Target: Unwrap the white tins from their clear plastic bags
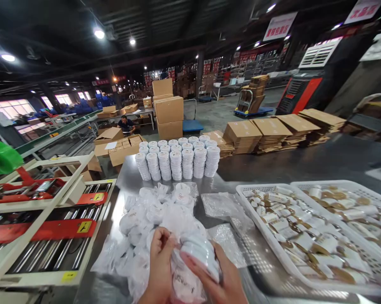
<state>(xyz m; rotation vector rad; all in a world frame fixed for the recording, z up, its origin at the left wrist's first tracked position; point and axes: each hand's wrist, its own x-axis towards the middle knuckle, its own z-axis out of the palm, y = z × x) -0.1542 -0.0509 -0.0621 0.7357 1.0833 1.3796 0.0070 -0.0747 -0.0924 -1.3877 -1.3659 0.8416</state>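
My left hand point(160, 264) and my right hand point(224, 280) together grip a stack of white round discs point(198, 255) in a clear plastic bag, low in the middle of the view. The left fingers pinch the bag's top edge; the right hand cups the stack from the right. Just behind lies a heap of bagged white discs point(155, 215) on the steel table point(273, 169). Farther back stand several neat columns of stacked white discs point(178, 160).
Two white plastic baskets point(257, 234) point(368, 188) of small rolled items sit at the right. A roller conveyor with red parts point(51, 230) runs along the left. Flat cardboard stacks point(273, 131) line the table's far side; a person point(126, 124) sits far back.
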